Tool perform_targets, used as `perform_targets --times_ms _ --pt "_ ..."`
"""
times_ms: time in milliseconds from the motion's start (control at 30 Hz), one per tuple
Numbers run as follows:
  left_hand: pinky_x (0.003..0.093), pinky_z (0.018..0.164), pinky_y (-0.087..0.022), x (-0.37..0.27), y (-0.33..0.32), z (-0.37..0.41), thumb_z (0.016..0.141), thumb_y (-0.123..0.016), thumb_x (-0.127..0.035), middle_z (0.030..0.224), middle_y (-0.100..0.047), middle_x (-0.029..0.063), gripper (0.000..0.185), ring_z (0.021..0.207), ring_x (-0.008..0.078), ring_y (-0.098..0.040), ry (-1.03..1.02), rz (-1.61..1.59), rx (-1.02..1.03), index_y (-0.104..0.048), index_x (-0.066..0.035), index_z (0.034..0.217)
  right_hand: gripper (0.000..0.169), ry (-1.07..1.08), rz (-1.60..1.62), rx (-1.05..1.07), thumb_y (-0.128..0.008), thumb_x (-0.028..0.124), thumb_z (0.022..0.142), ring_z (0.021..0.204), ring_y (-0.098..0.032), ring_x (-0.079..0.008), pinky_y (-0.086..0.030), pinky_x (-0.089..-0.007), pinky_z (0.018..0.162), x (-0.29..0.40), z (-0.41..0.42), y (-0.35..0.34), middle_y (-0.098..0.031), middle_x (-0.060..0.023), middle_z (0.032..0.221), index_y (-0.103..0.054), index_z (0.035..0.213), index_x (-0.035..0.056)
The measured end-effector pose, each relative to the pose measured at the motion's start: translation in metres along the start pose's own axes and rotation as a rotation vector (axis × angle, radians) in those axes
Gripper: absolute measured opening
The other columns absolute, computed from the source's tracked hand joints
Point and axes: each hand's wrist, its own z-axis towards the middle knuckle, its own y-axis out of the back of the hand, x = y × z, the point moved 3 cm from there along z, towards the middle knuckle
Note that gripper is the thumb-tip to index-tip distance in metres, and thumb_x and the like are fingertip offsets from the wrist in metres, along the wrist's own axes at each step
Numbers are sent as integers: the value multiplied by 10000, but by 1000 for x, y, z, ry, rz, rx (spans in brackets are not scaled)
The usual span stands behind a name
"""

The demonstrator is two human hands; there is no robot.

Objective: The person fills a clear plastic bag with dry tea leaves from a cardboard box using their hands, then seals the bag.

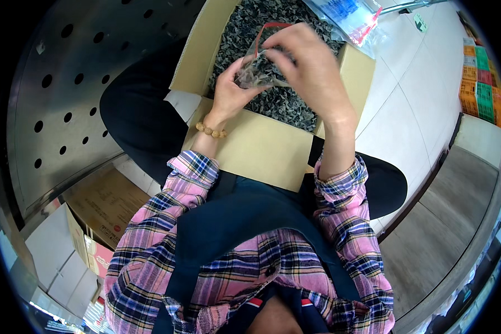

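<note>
An open cardboard box (259,146) full of dark, curled dried pieces (290,106), which look like dried black fungus, stands before me between my bent legs. Over it, my left hand (229,89) grips a clear plastic bag (250,77) with a red strip along its mouth. Some of the dark pieces show inside the bag. My right hand (313,71), blurred, is at the bag's opening with its fingers curled. Whether those fingers pinch the bag or anything else is unclear.
Clear plastic bags (346,18) lie over the box's far right corner. A perforated metal panel (67,100) rises at left, with a brown carton (108,204) below it. At right are white floor tiles (405,100), a grey wood-look ledge (438,217) and stacked colourful packages (480,87).
</note>
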Motion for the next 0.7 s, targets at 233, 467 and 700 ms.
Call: perform_targets --times_ms 233,467,700 --pt "246 810 -532 2 6 0 753 -792 -2 1040 -653 28 585 936 88 -622 52 -107 -39 -537 -24 1278 240 -93 120 -172 -742 108 782 952 -653 -234 -504 -327 832 -14 -19 22 -678 -83 1043 -695 1016 87" --pt "282 837 -562 -20 -3 3 718 -803 17 1116 -654 79 607 949 143 -659 113 -294 191 -550 -20 1269 689 -544 701 6 -858 231 704 1111 -582 -176 -448 -324 981 -70 -98 -27 -626 -67 1218 -555 1295 47" --pt "331 968 -488 -16 -5 0 692 -832 -21 1234 -603 101 628 1106 160 -585 143 -382 262 -553 -23 1254 427 -701 1149 -233 -802 172 788 958 -610 -95 -479 -261 879 -77 -115 -61 -678 -22 1084 -633 1150 21"
